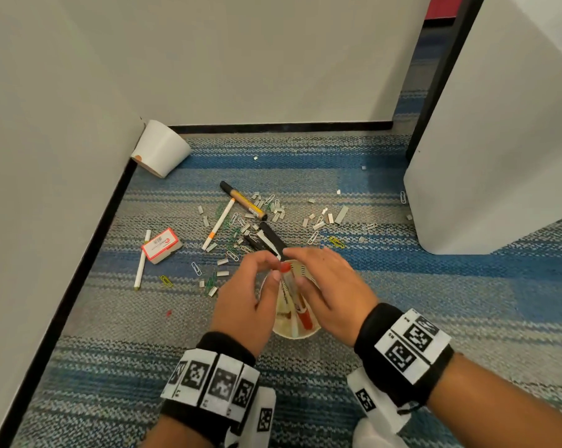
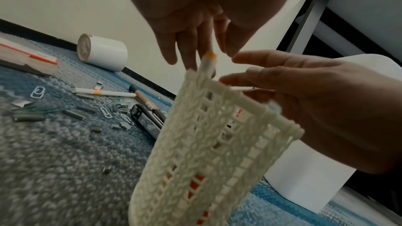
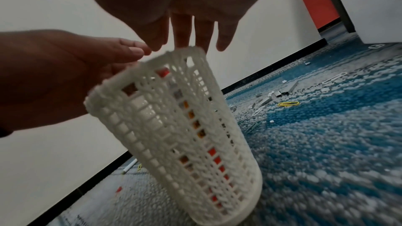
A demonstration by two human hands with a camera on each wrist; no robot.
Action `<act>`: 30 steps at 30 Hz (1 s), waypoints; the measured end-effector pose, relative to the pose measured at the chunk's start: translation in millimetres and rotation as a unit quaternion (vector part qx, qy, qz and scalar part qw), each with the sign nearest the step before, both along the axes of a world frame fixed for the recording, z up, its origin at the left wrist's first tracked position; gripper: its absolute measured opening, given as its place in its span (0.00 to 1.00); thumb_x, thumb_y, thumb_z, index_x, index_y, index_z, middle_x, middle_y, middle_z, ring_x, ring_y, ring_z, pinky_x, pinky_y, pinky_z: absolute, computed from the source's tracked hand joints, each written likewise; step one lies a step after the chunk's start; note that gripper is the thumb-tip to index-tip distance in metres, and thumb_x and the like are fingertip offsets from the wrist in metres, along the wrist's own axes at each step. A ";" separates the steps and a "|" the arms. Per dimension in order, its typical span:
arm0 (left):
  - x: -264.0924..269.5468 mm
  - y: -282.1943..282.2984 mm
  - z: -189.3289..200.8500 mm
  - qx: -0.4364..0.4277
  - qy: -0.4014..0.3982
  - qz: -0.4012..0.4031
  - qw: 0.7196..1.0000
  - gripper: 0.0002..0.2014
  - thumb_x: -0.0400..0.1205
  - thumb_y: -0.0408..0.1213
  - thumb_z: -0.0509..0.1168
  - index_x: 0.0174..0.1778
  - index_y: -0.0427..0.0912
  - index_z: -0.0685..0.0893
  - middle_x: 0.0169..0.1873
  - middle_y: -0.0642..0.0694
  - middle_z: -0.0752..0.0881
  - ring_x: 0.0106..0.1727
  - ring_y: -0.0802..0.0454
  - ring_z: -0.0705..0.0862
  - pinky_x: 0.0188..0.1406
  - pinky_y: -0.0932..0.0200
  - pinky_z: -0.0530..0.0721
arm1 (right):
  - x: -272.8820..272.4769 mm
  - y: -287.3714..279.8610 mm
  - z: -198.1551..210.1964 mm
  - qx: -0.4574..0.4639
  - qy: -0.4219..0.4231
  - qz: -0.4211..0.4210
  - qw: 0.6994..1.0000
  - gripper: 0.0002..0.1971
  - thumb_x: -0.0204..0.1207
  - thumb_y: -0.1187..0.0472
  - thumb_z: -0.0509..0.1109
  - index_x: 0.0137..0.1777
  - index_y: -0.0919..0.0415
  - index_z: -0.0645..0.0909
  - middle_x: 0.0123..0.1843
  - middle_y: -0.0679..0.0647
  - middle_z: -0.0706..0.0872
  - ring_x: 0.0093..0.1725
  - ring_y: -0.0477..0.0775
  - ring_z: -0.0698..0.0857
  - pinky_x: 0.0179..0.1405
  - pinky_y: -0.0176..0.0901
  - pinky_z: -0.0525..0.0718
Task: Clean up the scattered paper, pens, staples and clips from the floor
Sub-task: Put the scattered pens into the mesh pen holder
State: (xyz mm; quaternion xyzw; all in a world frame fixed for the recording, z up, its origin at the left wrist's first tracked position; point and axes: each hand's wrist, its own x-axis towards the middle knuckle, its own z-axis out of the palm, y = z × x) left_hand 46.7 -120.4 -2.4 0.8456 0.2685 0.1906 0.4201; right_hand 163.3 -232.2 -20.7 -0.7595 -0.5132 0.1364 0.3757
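A white mesh pen holder point(image 1: 305, 334) stands tilted on the carpet with red and white pens inside; it also shows in the wrist views point(image 2: 206, 143) point(image 3: 174, 126). My left hand point(image 1: 271, 266) point(image 2: 191, 54) pinches a white pen with a red-orange end point(image 1: 286, 270) point(image 2: 209, 61), held upright at the holder's mouth. My right hand point(image 1: 305, 266) point(image 3: 189, 44) hovers over the rim with straight fingers and holds nothing. On the floor beyond lie a black marker point(image 1: 244, 202), two white pens point(image 1: 218, 224) point(image 1: 142, 260), a black stapler point(image 1: 266, 240), and several staples and clips point(image 1: 273, 208).
A red-and-white staple box point(image 1: 161, 245) lies to the left. A tipped white paper cup point(image 1: 161, 148) rests in the wall corner. A white cabinet point(image 1: 499, 156) blocks the right side. A yellow clip point(image 1: 337, 242) lies to the right of the hands. Walls close the left and far sides.
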 end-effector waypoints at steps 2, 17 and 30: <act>3.3 7.0 -3.2 0.024 0.003 0.015 1.000 0.05 0.78 0.45 0.59 0.48 0.57 0.77 0.44 0.63 0.84 0.48 0.67 0.82 0.48 0.64 0.80 | 1.3 2.0 -3.0 0.003 -0.002 0.006 1.000 0.21 0.81 0.50 0.51 0.70 0.52 0.72 0.67 0.48 0.78 0.69 0.49 0.74 0.71 0.53 0.72; 64.4 158.8 -47.0 0.097 0.350 0.110 0.925 0.11 0.78 0.40 0.65 0.55 0.43 0.76 0.47 0.41 0.84 0.47 0.39 0.82 0.45 0.53 0.78 | 38.3 20.2 -29.2 0.031 0.202 -0.058 0.977 0.16 0.81 0.51 0.54 0.58 0.51 0.82 0.45 0.36 0.83 0.46 0.38 0.83 0.49 0.33 0.79; 94.6 184.9 -76.9 0.097 0.419 0.080 0.899 0.06 0.77 0.39 0.65 0.48 0.43 0.78 0.41 0.40 0.83 0.41 0.40 0.78 0.40 0.56 0.73 | 91.9 95.7 -44.6 -0.130 0.073 0.006 0.989 0.08 0.80 0.61 0.62 0.53 0.55 0.83 0.42 0.47 0.83 0.41 0.46 0.77 0.41 0.36 0.71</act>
